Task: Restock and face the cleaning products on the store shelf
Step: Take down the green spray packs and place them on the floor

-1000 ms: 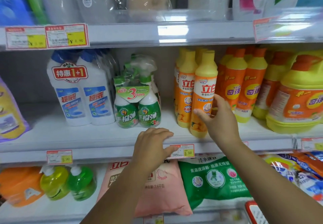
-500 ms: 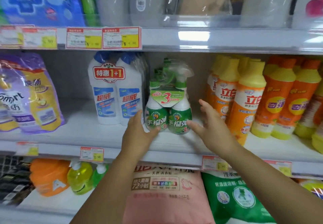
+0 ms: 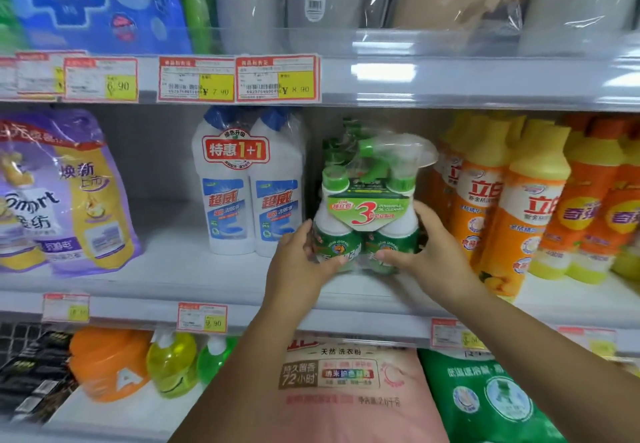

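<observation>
Green pack: a shrink-wrapped bundle of green-and-white spray cleaner bottles (image 3: 370, 214) with a green trigger head under clear film and a card label bearing a red "3"; it stands on the white middle shelf (image 3: 180, 269), near the front edge.
Left hand: the left hand (image 3: 301, 262) grips the pack's lower left side, thumb curled across the front of the left bottle, fingers round the side.
Right hand: the right hand (image 3: 429, 252) grips the lower right side, thumb on the front of the right bottle, fingers wrapped behind it.
Left neighbour: a wrapped pair of white bottles with blue caps (image 3: 247, 186) and a red "1+1" tag, just beside the pack, with a narrow gap between.
Right neighbour: yellow-capped orange dish liquid bottles (image 3: 485, 207), close to the pack's right side; whether they touch is unclear.
Far left: purple and yellow softener pouches (image 3: 59, 193), well apart from the pack.
Shelf edge: red-and-yellow price tags (image 3: 202, 318) on the rail below.
Lower shelf: a pink detergent powder bag (image 3: 346, 383) beneath the forearms.
</observation>
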Motion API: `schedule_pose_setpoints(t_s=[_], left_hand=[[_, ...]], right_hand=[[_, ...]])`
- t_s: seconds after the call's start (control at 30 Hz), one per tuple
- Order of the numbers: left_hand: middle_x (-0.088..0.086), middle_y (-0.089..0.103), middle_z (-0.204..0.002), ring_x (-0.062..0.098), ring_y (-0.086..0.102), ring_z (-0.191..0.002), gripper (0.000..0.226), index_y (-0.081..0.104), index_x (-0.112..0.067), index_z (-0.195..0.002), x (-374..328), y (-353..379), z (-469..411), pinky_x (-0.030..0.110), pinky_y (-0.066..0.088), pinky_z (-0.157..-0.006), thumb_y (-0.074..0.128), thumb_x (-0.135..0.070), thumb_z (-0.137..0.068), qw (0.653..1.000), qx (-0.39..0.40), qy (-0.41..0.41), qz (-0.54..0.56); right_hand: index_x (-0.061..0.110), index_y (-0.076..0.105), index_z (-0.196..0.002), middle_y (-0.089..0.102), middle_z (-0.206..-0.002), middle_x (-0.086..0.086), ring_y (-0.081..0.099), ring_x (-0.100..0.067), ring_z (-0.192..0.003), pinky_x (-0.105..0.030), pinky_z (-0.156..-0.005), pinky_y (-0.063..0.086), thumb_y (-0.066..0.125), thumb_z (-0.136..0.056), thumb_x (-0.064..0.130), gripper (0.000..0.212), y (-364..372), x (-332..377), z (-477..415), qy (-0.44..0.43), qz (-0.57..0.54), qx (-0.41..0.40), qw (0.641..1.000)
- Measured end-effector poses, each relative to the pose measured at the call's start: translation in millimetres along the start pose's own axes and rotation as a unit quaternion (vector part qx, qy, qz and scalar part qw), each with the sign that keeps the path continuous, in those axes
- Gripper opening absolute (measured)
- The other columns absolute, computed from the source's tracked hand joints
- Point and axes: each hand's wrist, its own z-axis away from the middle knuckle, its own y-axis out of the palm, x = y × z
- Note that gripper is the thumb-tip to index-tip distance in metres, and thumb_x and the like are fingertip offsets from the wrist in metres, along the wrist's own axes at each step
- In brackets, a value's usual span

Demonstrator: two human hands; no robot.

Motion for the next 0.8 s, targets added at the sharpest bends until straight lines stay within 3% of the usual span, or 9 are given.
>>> schedule_pose_setpoints(t_s=[0.07,0.13,0.2,0.27,0.37,0.47,0.57,0.67,0.8], left_hand=[[-0.007,0.046,-0.127,-0.007,0.055,-0.098,0.090,0.043,-0.028,-0.147,-15,-11,12,-0.001,0.040,-0.080,0.088,-0.029,-0.070,0.999,0.017,0.020,0.032],[-0.010,0.043,-0.130,-0.013,0.052,-0.100,0.092,0.040,-0.036,-0.146,-33,-29,26,0.001,0.042,-0.080,0.089,-0.028,-0.068,0.996,0.064,0.020,0.066],[-0.017,0.052,-0.124,-0.009,0.058,-0.102,0.085,0.042,-0.040,-0.141,-53,-46,47,0.012,0.047,-0.087,0.087,-0.024,-0.071,0.981,0.156,-0.024,0.110],[-0.017,0.071,-0.099,0.010,0.068,-0.099,0.069,0.050,-0.027,-0.134,-69,-55,74,0.033,0.054,-0.094,0.082,-0.010,-0.075,0.951,0.231,-0.089,0.186],[-0.006,0.076,-0.087,0.019,0.073,-0.084,0.052,0.057,-0.019,-0.121,-84,-58,122,0.042,0.060,-0.084,0.075,0.003,-0.078,0.928,0.256,-0.133,0.236],[0.002,0.076,-0.101,0.024,0.073,-0.092,0.054,0.058,-0.020,-0.119,-89,-59,168,0.044,0.059,-0.087,0.079,-0.001,-0.073,0.922,0.249,-0.158,0.252],[0.001,0.075,-0.107,0.023,0.072,-0.098,0.065,0.058,-0.023,-0.122,-91,-57,203,0.042,0.059,-0.085,0.086,-0.006,-0.067,0.937,0.226,-0.146,0.224],[-0.005,0.074,-0.106,0.015,0.072,-0.092,0.073,0.055,-0.027,-0.124,-83,-50,229,0.036,0.060,-0.073,0.089,-0.004,-0.064,0.950,0.202,-0.123,0.202],[-0.010,0.067,-0.118,0.011,0.070,-0.102,0.091,0.051,-0.043,-0.126,-62,-49,242,0.033,0.058,-0.086,0.094,-0.026,-0.047,0.958,0.222,-0.089,0.158]], right_hand=[[0.037,0.046,-0.136,0.064,-0.117,0.024,0.058,0.010,-0.107,-0.007,-0.082,0.047,0.087,-0.071,0.018,0.080,-12,11,15,-0.021,-0.018,-0.004,1.000],[0.035,0.048,-0.136,0.064,-0.119,0.024,0.057,0.012,-0.109,-0.006,-0.085,0.046,0.087,-0.071,0.016,0.078,-26,28,34,-0.034,-0.036,-0.002,0.999],[0.033,0.050,-0.135,0.065,-0.121,0.024,0.057,0.010,-0.112,-0.010,-0.090,0.047,0.086,-0.071,0.015,0.075,-41,46,57,-0.037,-0.049,0.025,0.998],[0.033,0.050,-0.133,0.064,-0.121,0.023,0.058,0.010,-0.111,-0.016,-0.094,0.050,0.085,-0.073,0.015,0.072,-56,63,83,-0.025,-0.044,0.067,0.996],[0.038,0.037,-0.133,0.055,-0.122,0.028,0.052,0.023,-0.104,-0.006,-0.086,0.048,0.084,-0.073,0.016,0.079,-74,81,124,0.007,-0.030,0.086,0.996],[0.038,0.021,-0.148,0.051,-0.124,0.018,0.057,0.001,-0.109,-0.012,-0.080,0.048,0.087,-0.069,0.024,0.104,-87,92,163,0.019,0.022,0.074,0.997],[0.030,0.022,-0.153,0.049,-0.121,0.003,0.060,-0.011,-0.099,-0.013,-0.064,0.049,0.086,-0.072,0.026,0.104,-104,106,188,0.042,-0.008,0.040,0.998],[0.035,0.033,-0.146,0.055,-0.122,0.004,0.063,-0.017,-0.107,-0.020,-0.075,0.052,0.080,-0.078,0.028,0.084,-119,108,210,0.109,-0.088,0.066,0.988],[0.022,0.057,-0.131,0.064,-0.126,-0.019,0.066,-0.034,-0.111,-0.041,-0.098,0.053,0.082,-0.072,0.031,0.064,-130,88,223,0.195,-0.265,0.078,0.941]])
